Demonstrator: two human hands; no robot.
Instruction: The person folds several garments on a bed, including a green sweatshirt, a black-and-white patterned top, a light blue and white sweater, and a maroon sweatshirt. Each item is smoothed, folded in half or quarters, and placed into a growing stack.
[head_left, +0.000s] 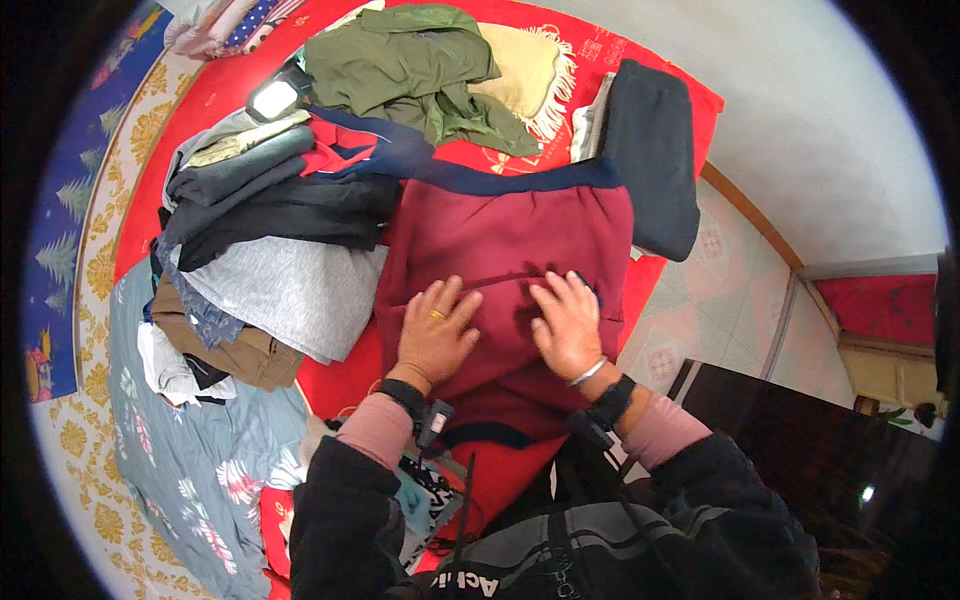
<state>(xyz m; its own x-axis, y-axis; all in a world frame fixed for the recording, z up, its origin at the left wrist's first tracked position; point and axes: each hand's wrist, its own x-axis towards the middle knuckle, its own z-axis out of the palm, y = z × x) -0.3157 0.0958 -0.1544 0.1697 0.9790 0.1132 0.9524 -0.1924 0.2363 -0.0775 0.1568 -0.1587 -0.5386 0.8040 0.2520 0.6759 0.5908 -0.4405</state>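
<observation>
A maroon garment with navy bands (510,230), perhaps a sweatshirt, lies spread in front of me on a red cover. My left hand (437,335), wearing a ring, rests flat on its left half with the fingers apart. On the right half lies my right hand (568,328), fingers stretched out and a bracelet at the wrist. Neither hand grips anything. A crease crosses the cloth between my fingertips. The garment's far navy band touches a pile of folded clothes on the left.
Dark, grey and brown folded clothes (290,215) are piled at the left. An olive green jacket (400,70) and a fringed cream cloth (525,70) lie at the back. A dark folded bundle (650,160) sits at the right edge of the red cover (690,90). A dark tabletop (790,450) stands lower right.
</observation>
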